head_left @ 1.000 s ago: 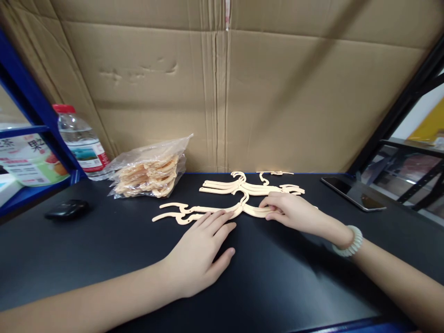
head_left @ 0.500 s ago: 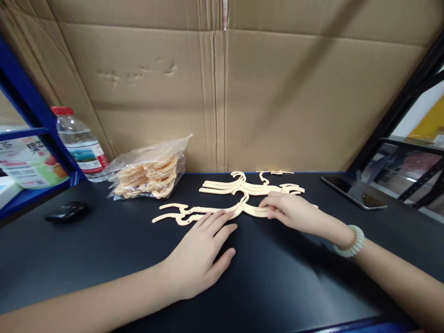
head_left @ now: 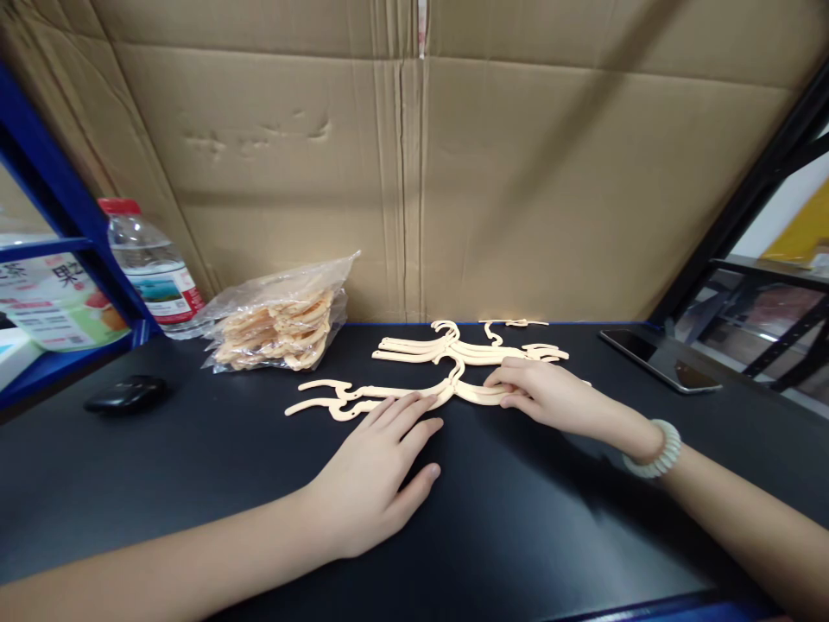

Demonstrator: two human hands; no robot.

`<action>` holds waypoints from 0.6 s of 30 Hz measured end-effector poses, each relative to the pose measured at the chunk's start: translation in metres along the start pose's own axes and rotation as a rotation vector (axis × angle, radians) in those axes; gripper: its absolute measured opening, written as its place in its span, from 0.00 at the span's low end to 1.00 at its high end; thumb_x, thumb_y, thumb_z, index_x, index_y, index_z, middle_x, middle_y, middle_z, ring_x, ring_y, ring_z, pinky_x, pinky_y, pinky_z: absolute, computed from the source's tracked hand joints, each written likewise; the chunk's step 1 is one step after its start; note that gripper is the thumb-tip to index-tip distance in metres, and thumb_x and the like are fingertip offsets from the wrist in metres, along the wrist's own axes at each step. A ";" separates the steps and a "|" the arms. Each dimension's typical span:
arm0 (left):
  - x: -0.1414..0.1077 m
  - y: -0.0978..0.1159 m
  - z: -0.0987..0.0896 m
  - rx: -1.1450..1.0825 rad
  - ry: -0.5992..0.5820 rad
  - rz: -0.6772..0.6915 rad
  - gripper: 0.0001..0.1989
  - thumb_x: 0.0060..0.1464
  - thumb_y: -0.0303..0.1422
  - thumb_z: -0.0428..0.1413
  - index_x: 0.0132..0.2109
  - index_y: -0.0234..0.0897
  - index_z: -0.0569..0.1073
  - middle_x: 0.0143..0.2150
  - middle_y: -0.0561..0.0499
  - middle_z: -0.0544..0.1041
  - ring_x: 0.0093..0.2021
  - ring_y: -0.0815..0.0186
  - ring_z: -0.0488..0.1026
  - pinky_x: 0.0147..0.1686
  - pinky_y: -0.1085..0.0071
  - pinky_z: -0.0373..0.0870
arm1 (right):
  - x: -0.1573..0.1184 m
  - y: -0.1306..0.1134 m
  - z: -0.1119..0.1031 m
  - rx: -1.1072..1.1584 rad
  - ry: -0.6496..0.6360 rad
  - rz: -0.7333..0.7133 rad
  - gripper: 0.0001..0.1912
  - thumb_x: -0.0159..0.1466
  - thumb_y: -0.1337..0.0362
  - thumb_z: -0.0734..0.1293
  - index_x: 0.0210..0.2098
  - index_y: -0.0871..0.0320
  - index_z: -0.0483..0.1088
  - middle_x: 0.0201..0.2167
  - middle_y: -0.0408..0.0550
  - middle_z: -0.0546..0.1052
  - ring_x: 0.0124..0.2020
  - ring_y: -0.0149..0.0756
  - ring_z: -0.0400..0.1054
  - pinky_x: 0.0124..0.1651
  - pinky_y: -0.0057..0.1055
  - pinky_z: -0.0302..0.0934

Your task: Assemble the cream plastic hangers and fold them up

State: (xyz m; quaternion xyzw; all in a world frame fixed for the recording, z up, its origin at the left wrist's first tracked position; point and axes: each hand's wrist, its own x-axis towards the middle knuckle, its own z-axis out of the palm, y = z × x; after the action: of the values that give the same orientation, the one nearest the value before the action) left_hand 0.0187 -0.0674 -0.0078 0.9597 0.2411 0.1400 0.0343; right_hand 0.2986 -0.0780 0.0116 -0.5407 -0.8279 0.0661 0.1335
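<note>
Cream-coloured folding hangers lie flat on the black table in two groups. The front hangers (head_left: 476,394) stretch sideways, with curved end pieces at the left. My left hand (head_left: 382,462) rests with its fingers spread, fingertips on the left arm of the front hangers. The fingers of my right hand (head_left: 544,393) close around the right arm of these hangers and hide part of it. Behind them is the back group of hangers (head_left: 414,348), its hooks overlapping in the middle. A small hook piece (head_left: 493,335) and a thin strip lie near the back edge.
A clear bag of cream pieces (head_left: 278,333) sits at the back left, with a water bottle (head_left: 159,281) beside it. A black mouse (head_left: 126,395) lies at the left, a phone (head_left: 657,358) at the right. Cardboard (head_left: 550,173) stands behind the black table (head_left: 505,553).
</note>
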 end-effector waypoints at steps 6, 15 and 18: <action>0.001 0.000 0.000 -0.012 0.021 0.009 0.19 0.60 0.33 0.51 0.58 0.37 0.68 0.65 0.41 0.63 0.66 0.50 0.57 0.62 0.47 0.58 | 0.000 0.000 0.000 0.006 -0.004 -0.002 0.12 0.62 0.71 0.61 0.41 0.56 0.73 0.37 0.48 0.77 0.37 0.37 0.68 0.39 0.33 0.59; 0.001 0.000 0.001 -0.007 0.008 0.003 0.20 0.60 0.33 0.50 0.59 0.36 0.67 0.66 0.40 0.62 0.66 0.50 0.56 0.63 0.47 0.57 | 0.000 -0.001 0.000 0.024 -0.005 -0.009 0.12 0.62 0.72 0.61 0.41 0.57 0.72 0.37 0.48 0.76 0.37 0.37 0.68 0.40 0.32 0.59; 0.000 0.000 0.001 -0.014 0.025 0.005 0.20 0.60 0.32 0.51 0.59 0.37 0.67 0.65 0.40 0.63 0.66 0.50 0.56 0.62 0.47 0.57 | -0.001 0.003 -0.002 0.071 0.007 -0.009 0.13 0.61 0.71 0.62 0.45 0.58 0.71 0.34 0.47 0.76 0.33 0.35 0.68 0.38 0.31 0.59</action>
State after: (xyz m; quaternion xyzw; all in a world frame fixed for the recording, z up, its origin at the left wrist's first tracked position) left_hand 0.0193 -0.0668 -0.0091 0.9582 0.2383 0.1536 0.0375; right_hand 0.3021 -0.0784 0.0131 -0.5318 -0.8272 0.0931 0.1557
